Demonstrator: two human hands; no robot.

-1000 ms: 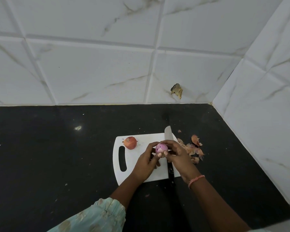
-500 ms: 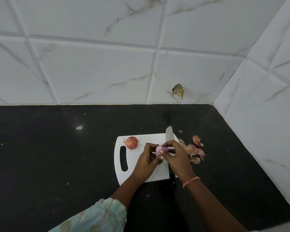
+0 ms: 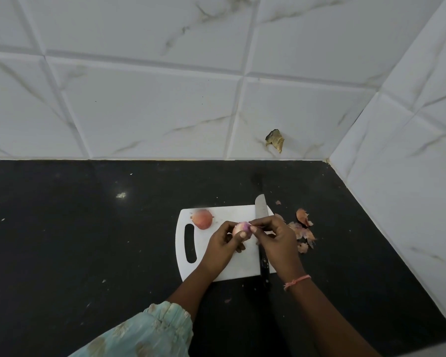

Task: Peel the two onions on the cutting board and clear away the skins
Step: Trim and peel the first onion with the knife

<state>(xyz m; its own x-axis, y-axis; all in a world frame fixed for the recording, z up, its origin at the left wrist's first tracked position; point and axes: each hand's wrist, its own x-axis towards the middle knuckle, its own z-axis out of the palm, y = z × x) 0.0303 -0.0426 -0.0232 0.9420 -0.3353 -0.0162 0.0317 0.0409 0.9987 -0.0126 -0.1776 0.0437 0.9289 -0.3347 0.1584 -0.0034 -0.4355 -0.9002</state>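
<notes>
- Left hand [image 3: 223, 244]: lower centre of the frame, above the cutting board [image 3: 216, 269]; fingers curled round the first onion [image 3: 241, 229], cradling it clear of the board.
- Right hand [image 3: 274, 239]: just right of the left hand; thumb and forefinger pinched together at the top edge of the first onion, apparently on a thin strip of skin, though the strip is too small to make out with certainty.
- First onion: mostly pale pink-white and bare; judged near the end of its peeling.
- Second onion [image 3: 202, 219]: upper left of the board, beside the handle slot; papery coat still on, untouched.
- Knife [image 3: 262, 243]: lying along the right edge of the board, blade pointing to the top of the frame; partly hidden under the right hand, held by neither hand.
- Skins [image 3: 301, 230]: loose heap on the black counter [image 3: 75, 240], just right of the board.
- Step in hand: stripping the last skin from the first onion.
- Next move, as judged: pull the pinched piece away toward the heap, set the bare onion down, take up the second one.
</notes>
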